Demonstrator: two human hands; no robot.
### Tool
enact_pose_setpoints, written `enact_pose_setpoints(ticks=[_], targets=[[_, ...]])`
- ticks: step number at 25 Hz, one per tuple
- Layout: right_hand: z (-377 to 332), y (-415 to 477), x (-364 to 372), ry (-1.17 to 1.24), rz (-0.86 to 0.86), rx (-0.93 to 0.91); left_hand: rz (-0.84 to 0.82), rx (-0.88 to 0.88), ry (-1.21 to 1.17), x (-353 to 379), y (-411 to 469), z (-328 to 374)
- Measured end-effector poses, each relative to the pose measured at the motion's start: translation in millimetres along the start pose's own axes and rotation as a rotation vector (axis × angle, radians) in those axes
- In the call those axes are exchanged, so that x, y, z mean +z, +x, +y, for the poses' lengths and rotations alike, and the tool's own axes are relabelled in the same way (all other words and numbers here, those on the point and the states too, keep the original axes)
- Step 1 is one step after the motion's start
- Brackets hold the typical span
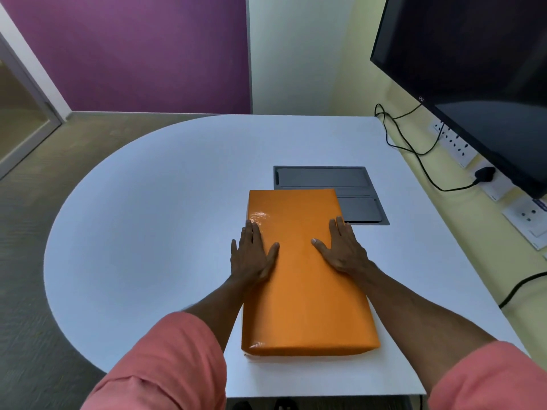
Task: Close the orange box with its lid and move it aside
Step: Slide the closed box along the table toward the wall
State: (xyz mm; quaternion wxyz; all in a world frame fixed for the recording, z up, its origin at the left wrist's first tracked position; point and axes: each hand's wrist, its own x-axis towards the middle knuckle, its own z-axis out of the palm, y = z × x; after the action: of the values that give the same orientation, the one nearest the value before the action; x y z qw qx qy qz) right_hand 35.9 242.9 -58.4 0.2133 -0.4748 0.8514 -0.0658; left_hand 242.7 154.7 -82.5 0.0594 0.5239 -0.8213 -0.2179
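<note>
An orange lid point(302, 291) covers the long box lying on the white table point(148, 217); a thin white strip of the box base point(251, 357) shows under the near left corner. My left hand point(253, 253) lies flat on the lid's left edge, fingers spread and partly over the side. On the lid's right part rests my right hand point(340, 250), flat, with the thumb pointing inward. Both palms lie on the lid; neither hand grips it.
A grey recessed cable hatch point(322, 177) sits in the table just behind the box, partly covered by it. A black monitor point(473, 69) hangs on the right wall, with wall sockets point(455, 143) and black cables point(414, 149) along the table's right edge.
</note>
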Motion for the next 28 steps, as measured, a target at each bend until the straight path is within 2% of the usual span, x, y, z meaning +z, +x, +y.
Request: enact_pose_setpoints(ticks=[5, 9, 13, 16, 28], targets=[[-1, 2, -2, 0.021, -0.021, 0.001, -0.018, -0.020, -0.026, -2, 3, 0], [4, -7, -4, 0.188, -0.020, 0.008, -0.081, -0.054, -0.161, -8, 0, -2], [15, -27, 4, 0.328, -0.017, 0.142, -0.104, -0.193, -0.304, -2, -11, -2], [17, -34, 6, 0.448, -0.046, 0.163, -0.101, -0.267, -0.423, 6, -15, -3], [7, -46, -21, 0.517, 0.038, 0.186, -0.097, -0.195, -0.472, -12, -6, 11]])
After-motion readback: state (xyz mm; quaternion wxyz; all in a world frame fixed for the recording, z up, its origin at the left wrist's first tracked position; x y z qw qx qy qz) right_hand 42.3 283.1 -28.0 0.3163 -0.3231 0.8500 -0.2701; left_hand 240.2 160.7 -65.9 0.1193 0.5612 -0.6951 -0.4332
